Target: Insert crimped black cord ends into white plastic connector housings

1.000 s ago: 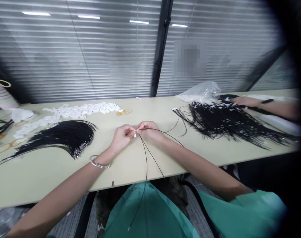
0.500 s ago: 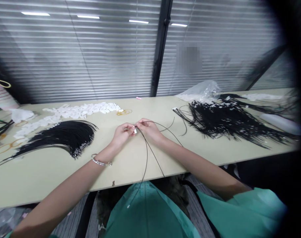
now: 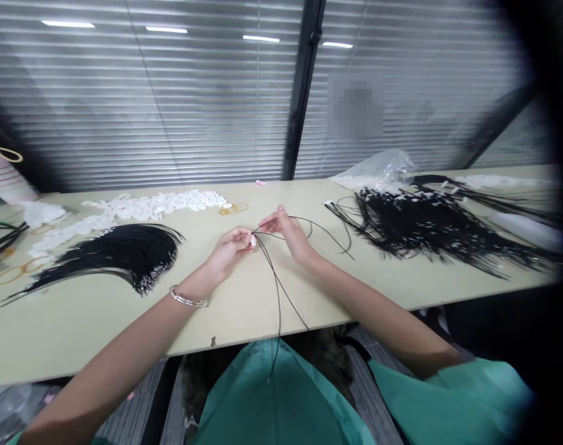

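Over the middle of the table, my left hand [image 3: 233, 247] pinches a small white connector [image 3: 253, 240] with thin black wires [image 3: 275, 272] coming out of it. Some wires hang down past the table's front edge, and others curve to the right. My right hand [image 3: 288, 232] is just right of the connector, thumb raised apart from the fingers, with wires passing by its fingers. Whether these fingers touch a wire is too small to tell. To the left lies a neat bundle of black wires [image 3: 128, 247] with shiny tips.
White connectors [image 3: 160, 204] are heaped at the back left beside yellow rubber bands [image 3: 235, 209]. A large tangle of black wires [image 3: 415, 222] covers the right side, with a clear plastic bag [image 3: 383, 170] behind it. A pink striped container [image 3: 5, 176] stands far left.
My right hand has opened and drawn slightly away from the connector, thumb lifted. The wires have shifted to the right. My left hand keeps its pinch.
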Demonstrator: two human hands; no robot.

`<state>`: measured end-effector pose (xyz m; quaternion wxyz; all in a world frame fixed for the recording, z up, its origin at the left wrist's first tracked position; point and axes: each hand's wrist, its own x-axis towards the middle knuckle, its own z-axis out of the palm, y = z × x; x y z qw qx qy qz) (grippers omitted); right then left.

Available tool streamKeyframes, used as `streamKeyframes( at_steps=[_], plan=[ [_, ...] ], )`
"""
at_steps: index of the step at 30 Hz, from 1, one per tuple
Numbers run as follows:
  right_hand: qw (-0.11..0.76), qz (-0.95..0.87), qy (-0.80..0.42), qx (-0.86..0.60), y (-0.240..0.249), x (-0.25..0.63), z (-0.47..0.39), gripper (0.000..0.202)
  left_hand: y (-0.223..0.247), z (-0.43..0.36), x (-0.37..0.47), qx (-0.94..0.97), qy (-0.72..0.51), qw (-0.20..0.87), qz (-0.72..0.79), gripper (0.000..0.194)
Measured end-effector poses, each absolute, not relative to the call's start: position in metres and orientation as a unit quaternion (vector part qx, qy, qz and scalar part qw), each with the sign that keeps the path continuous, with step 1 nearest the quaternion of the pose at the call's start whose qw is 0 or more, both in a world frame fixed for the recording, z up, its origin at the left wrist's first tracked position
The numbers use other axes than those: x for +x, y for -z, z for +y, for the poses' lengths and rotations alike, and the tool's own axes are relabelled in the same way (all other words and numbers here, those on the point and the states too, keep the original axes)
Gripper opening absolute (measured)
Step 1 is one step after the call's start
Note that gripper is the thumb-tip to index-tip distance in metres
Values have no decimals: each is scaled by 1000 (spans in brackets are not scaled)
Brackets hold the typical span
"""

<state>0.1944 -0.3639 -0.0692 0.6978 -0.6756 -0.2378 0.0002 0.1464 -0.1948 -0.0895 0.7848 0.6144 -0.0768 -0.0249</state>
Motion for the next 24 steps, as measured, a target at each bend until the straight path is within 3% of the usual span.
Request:
streamKeyframes(
  at_steps=[5, 11, 19, 24],
  plan=[
    [732, -228, 36, -641, 63, 194, -370, 76, 87, -194, 147, 545, 43, 831, -106, 16],
    [743, -256, 53, -616, 54, 185, -371, 76, 75, -198, 139, 492, 67, 862, -101, 31],
    [714, -270, 44, -644, 52, 180, -372, 81, 66, -200, 128, 487, 104, 861, -102, 27],
    [688, -197, 35, -698, 61, 193, -373, 75, 80, -196, 143, 454, 35, 888, -67, 20]
  ],
)
